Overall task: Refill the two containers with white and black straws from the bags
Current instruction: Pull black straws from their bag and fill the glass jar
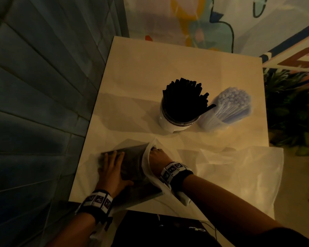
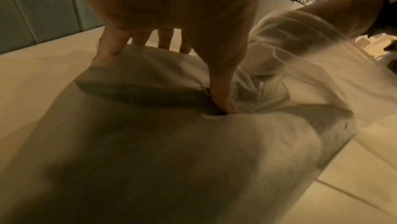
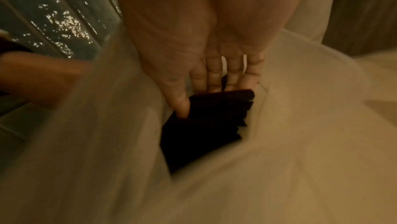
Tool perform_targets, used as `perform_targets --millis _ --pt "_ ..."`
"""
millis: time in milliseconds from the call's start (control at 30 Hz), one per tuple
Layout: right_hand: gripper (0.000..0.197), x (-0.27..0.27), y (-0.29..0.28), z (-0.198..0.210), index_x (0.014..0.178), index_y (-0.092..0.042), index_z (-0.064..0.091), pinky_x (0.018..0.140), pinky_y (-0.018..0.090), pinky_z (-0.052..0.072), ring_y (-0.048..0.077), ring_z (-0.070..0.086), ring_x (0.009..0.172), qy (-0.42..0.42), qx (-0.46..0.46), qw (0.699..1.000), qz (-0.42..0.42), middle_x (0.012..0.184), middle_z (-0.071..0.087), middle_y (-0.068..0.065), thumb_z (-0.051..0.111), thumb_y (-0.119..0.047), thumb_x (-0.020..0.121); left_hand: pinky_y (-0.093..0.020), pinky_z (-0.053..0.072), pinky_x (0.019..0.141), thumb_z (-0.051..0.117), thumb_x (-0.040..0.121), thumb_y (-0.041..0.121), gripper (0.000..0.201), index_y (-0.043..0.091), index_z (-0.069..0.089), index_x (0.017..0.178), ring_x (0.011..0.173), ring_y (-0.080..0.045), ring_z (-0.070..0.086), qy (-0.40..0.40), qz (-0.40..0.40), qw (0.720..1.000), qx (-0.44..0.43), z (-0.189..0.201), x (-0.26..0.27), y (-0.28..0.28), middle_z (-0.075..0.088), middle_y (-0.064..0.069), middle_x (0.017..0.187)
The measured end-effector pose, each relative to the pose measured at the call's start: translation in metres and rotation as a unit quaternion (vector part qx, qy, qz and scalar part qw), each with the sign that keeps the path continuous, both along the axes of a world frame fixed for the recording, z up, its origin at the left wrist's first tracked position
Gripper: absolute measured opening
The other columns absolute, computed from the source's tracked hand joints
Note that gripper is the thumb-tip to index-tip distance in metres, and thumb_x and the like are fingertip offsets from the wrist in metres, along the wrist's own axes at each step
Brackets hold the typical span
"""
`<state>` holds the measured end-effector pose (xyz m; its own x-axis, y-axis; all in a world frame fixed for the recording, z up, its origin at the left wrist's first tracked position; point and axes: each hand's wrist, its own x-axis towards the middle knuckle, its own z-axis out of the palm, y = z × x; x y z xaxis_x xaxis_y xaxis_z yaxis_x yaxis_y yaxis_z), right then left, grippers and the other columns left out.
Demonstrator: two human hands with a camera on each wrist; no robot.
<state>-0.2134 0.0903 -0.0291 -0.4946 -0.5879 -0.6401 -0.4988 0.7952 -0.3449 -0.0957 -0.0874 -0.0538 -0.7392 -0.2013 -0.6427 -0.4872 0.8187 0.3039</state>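
- Reaching into the mouth of the bag of black straws (image 1: 132, 168), your right hand (image 1: 157, 155) has its fingers (image 3: 214, 78) extended over the ends of the loose black straws (image 3: 210, 125), thumb against their side; whether it has actually closed on a bunch, you cannot tell from these views.
- Your left hand (image 1: 112, 173) lies spread and flat on top of the bag, fingers straight, pressing it to the table (image 1: 168, 68). Keep that pressure on so the thin plastic does not slide as you draw out.
- Judging by the task, the step is gathering a bunch of black straws. Take a modest, aligned bundle and close thumb and fingers round it before lifting; a loose grab would likely scatter straws or drag the film with it.
- The jar of black straws (image 1: 178, 111) stands farther back on the table and looks well filled already, so any extra bundle will need to go in gently and upright.
- Just beside it on your right, the container of white straws (image 1: 227, 107) also looks full.
- A second, pale bag (image 1: 239, 172) lies flat on the near right of the table.
- The table is pale and smooth, set against a dark panelled wall (image 1: 34, 86) on your left, a painted mural (image 1: 203, 20) behind and greenery (image 1: 292, 107) to the right. Light is dim.
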Motion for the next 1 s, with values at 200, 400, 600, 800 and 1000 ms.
perform_targets --millis 200,400,600,800,1000 --pt "0.057 -0.002 -0.004 -0.002 0.146 -0.003 0.038 0.113 0.042 0.026 0.036 0.037 0.136 -0.003 0.015 1.000 0.016 0.149 0.040 0.018 0.049 -0.036 0.100 -0.063 0.017 0.116 0.084 0.066 0.047 0.118 0.032 0.008 0.155 0.149 -0.026 -0.017 0.000 0.002 1.000 -0.003 0.002 -0.001 0.001 -0.010 0.003 0.164" --pt "0.050 0.002 -0.004 0.004 0.135 -0.003 0.050 0.113 0.042 0.025 0.035 0.042 0.132 0.024 0.025 0.998 0.045 0.141 0.049 0.017 0.049 -0.037 0.100 -0.064 0.016 0.115 0.085 0.066 0.047 0.118 0.031 0.009 0.155 0.149 -0.026 -0.018 0.007 0.009 1.000 -0.002 0.000 0.000 0.003 -0.009 0.003 0.164" --pt "0.051 0.004 -0.006 0.009 0.135 -0.002 0.050 0.112 0.045 0.025 0.036 0.038 0.132 0.027 0.052 0.995 0.085 0.141 0.046 0.017 0.055 -0.035 0.096 -0.063 0.014 0.116 0.086 0.065 0.046 0.119 0.031 0.010 0.155 0.149 -0.027 -0.018 0.009 0.014 1.000 0.001 0.003 0.000 0.004 -0.010 0.003 0.164" --pt "0.070 0.001 0.003 0.010 0.149 -0.010 0.034 0.116 0.045 0.021 0.036 0.029 0.140 -0.004 0.029 0.998 0.063 0.154 0.032 0.015 0.060 -0.042 0.093 -0.066 0.015 0.115 0.085 0.065 0.048 0.120 0.032 0.008 0.156 0.149 -0.028 -0.018 0.006 0.008 1.000 -0.005 0.002 0.001 0.005 -0.011 0.003 0.164" --pt "0.073 0.005 0.008 0.025 0.151 -0.001 0.026 0.118 0.043 0.017 0.039 0.024 0.144 -0.060 0.067 0.995 0.033 0.157 0.024 0.021 0.064 -0.023 0.094 -0.066 0.012 0.115 0.085 0.065 0.047 0.121 0.033 0.007 0.155 0.149 -0.029 -0.019 0.003 0.017 1.000 0.000 0.004 0.001 0.006 -0.011 0.003 0.163"
